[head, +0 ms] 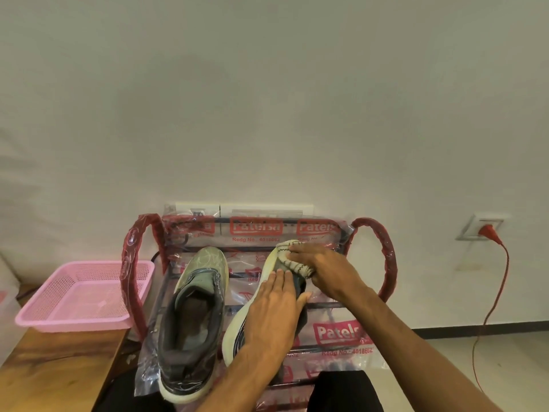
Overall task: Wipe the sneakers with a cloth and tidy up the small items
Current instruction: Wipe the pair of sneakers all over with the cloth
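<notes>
Two sneakers on rack [341, 331]: left hand [276, 310] flat, fingers released, steadying right sneaker [267, 269]; right hand [323, 266] clenching cloth [292, 260] against its toe; left sneaker [193, 316] beside.

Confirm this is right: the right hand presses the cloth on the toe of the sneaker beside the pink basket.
Not quite. The head view shows the right hand pressing the cloth on the other sneaker, away from the pink basket, with the left hand steadying it.

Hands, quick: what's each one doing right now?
Left hand: open, flat on the right sneaker, steadying it.
Right hand: closed on the cloth, pressing it on that sneaker's toe.
</notes>
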Action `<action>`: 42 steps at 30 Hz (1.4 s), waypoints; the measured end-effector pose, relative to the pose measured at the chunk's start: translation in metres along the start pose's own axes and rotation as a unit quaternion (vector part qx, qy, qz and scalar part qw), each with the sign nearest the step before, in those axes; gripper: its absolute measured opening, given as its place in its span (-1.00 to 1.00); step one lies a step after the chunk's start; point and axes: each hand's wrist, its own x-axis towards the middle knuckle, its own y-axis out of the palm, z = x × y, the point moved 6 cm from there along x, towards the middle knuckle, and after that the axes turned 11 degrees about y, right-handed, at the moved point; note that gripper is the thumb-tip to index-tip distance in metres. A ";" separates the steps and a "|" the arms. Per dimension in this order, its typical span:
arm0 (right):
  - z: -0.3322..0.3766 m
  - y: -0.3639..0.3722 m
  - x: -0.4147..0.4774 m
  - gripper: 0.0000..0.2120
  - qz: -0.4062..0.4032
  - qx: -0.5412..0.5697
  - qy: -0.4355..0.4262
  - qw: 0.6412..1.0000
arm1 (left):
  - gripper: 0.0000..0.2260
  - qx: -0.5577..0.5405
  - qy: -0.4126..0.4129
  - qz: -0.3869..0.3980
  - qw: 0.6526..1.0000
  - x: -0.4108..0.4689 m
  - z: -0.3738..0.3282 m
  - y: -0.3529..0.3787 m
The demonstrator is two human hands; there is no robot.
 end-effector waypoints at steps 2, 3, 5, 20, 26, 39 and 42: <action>-0.012 -0.001 0.004 -0.52 -0.016 -0.025 0.039 0.999 | -0.41 0.012 0.007 0.006 1.000 0.001 -0.003 0.001; -0.010 -0.001 0.004 -0.51 -0.017 -0.021 0.040 0.999 | -0.41 0.018 0.009 0.011 1.000 0.000 -0.004 0.002; 0.006 0.004 0.001 -0.49 -0.008 0.009 -0.010 1.000 | -0.41 0.029 0.005 0.019 0.999 -0.001 -0.003 0.003; -0.002 0.000 0.021 -0.59 -0.003 -0.044 0.007 0.999 | -0.41 0.036 -0.001 0.032 0.999 0.004 0.010 0.001; 0.019 0.012 0.015 -0.55 0.065 -0.025 -0.021 0.997 | -0.45 0.026 -0.018 0.029 0.999 0.001 0.019 0.001; 0.014 0.010 0.009 -0.64 0.027 -0.028 -0.064 0.997 | -0.49 0.056 0.012 0.027 0.998 0.005 0.003 0.006; -0.012 0.003 0.020 -0.58 -0.004 -0.055 0.018 0.998 | -0.45 0.062 0.015 0.040 0.997 0.006 0.002 0.005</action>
